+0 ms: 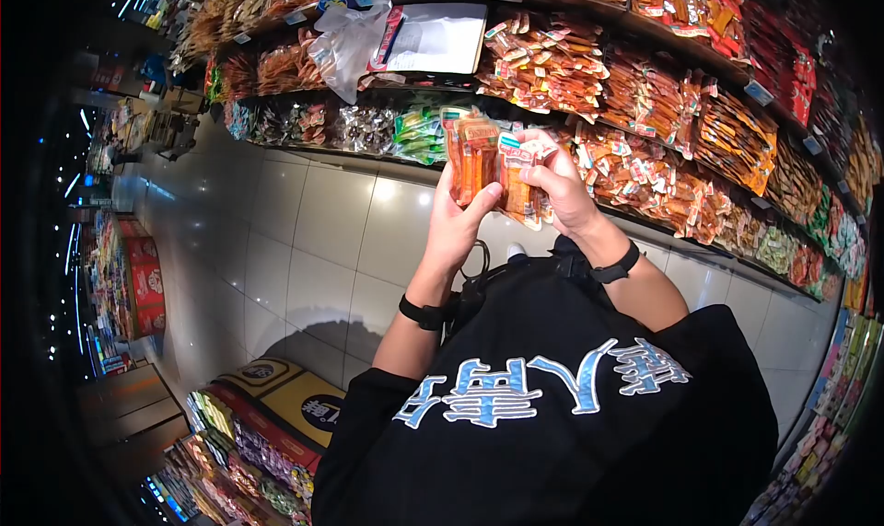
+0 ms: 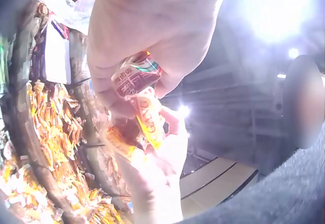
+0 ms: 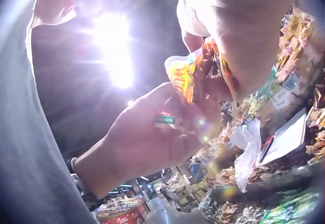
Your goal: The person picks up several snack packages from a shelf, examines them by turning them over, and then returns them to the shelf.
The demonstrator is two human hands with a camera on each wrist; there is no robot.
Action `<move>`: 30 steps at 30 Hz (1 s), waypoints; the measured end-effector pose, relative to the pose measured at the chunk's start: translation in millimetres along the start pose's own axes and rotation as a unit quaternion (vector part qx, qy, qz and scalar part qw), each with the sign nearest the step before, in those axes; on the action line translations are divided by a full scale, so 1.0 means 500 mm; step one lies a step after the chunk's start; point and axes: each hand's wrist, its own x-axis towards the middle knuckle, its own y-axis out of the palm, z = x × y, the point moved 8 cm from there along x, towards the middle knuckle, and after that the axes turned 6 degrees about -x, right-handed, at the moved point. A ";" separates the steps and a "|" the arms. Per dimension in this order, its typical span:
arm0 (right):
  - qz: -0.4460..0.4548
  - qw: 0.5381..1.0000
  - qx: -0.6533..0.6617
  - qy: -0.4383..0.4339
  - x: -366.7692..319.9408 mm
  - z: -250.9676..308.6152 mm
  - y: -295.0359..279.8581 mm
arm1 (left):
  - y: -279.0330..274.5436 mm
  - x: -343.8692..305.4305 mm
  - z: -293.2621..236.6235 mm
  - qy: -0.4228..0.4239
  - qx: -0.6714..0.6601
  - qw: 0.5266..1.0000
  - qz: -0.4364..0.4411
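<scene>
In the head view my left hand (image 1: 453, 224) grips a few clear-wrapped packets (image 1: 474, 162) of orange-brown snack sticks, fanned upright with the thumb across the front. Beside it my right hand (image 1: 564, 193) pinches another snack packet (image 1: 517, 178) with a red, white and green label. The two sets of packets meet edge to edge in front of my chest. From the left wrist, a dark-labelled packet (image 2: 136, 77) shows under the left palm. The right wrist view has a yellow-and-orange packet corner (image 3: 182, 77) between the hands; the fingers hide most of the rest.
Shelves full of similar snack packets (image 1: 543, 66) curve ahead and to the right. On a shelf lie an open notebook (image 1: 437, 38), a pen (image 1: 391, 36) and a crumpled plastic bag (image 1: 350, 43). Green packets (image 1: 422, 135) sit lower. A yellow-black display (image 1: 285, 397) stands at lower left on the tiled floor.
</scene>
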 end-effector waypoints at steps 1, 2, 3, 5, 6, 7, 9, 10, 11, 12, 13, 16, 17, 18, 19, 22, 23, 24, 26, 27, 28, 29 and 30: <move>-0.001 1.000 0.015 0.004 0.000 0.003 -0.007 | 0.007 0.005 0.002 -0.006 -0.009 1.000 0.005; 0.004 0.999 0.034 0.010 0.001 0.004 -0.017 | 0.013 0.011 0.004 -0.013 -0.018 1.000 0.010; 0.004 0.999 0.047 0.008 0.002 0.009 -0.026 | 0.019 0.018 0.009 -0.023 -0.034 0.999 0.015; 0.004 0.997 0.072 0.006 0.004 0.018 -0.045 | 0.032 0.033 0.020 -0.045 -0.065 0.997 0.023; 0.001 0.997 0.076 0.002 0.006 0.024 -0.056 | 0.044 0.041 0.020 -0.036 -0.057 0.997 0.027; -0.002 0.997 0.080 -0.003 0.010 0.031 -0.065 | 0.049 0.049 0.028 -0.046 -0.069 0.996 0.019; -0.006 0.995 0.099 0.001 0.015 0.046 -0.087 | 0.060 0.068 0.042 -0.066 -0.092 0.994 0.002; -0.007 0.994 0.113 0.009 0.015 0.053 -0.100 | 0.064 0.081 0.049 -0.067 -0.067 0.995 0.013; -0.007 0.992 0.127 0.018 0.016 0.062 -0.111 | 0.077 0.094 0.052 -0.070 -0.070 0.995 0.023; -0.049 0.989 0.140 0.010 0.019 0.079 -0.126 | 0.092 0.105 0.054 -0.072 -0.074 0.994 0.032; -0.034 0.989 0.146 0.014 0.023 0.087 -0.141 | 0.109 0.118 0.054 -0.074 -0.078 0.993 0.042; -0.103 0.979 0.174 -0.025 0.034 0.137 -0.194 | 0.155 0.158 0.057 -0.061 -0.111 0.992 0.024; -0.116 0.980 0.148 -0.068 0.046 0.155 -0.222 | 0.166 0.172 0.061 -0.056 -0.109 0.992 0.019; -0.123 0.981 0.128 -0.079 0.053 0.166 -0.248 | 0.177 0.186 0.065 -0.046 -0.097 0.994 0.021; -0.131 0.981 0.108 -0.090 0.059 0.177 -0.275 | 0.186 0.201 0.072 -0.035 -0.085 0.996 0.022; -0.135 0.985 0.023 -0.102 0.082 0.199 -0.326 | 0.222 0.237 0.090 -0.017 -0.038 0.999 0.033; -0.133 0.987 -0.003 -0.093 0.088 0.200 -0.334 | 0.228 0.252 0.102 -0.008 -0.003 1.000 0.024; -0.117 0.990 -0.002 -0.083 0.094 0.201 -0.336 | 0.260 0.259 0.094 0.015 0.019 0.999 0.035; -0.111 0.989 -0.029 -0.092 0.099 0.203 -0.342 | 0.304 0.273 0.096 0.040 0.046 0.997 0.046; -0.102 0.990 -0.039 -0.086 0.101 0.202 -0.347 | 0.310 0.282 0.109 0.039 0.075 0.996 0.043; -0.093 0.990 -0.050 -0.091 0.100 0.209 -0.353 | 0.319 0.286 0.115 0.045 0.063 0.996 0.044; -0.083 0.994 -0.027 -0.071 0.098 0.212 -0.362 | 0.331 0.287 0.118 0.050 0.052 0.996 0.043; -0.072 0.996 -0.004 -0.048 0.095 0.219 -0.369 | 0.340 0.287 0.124 0.025 0.038 0.998 0.039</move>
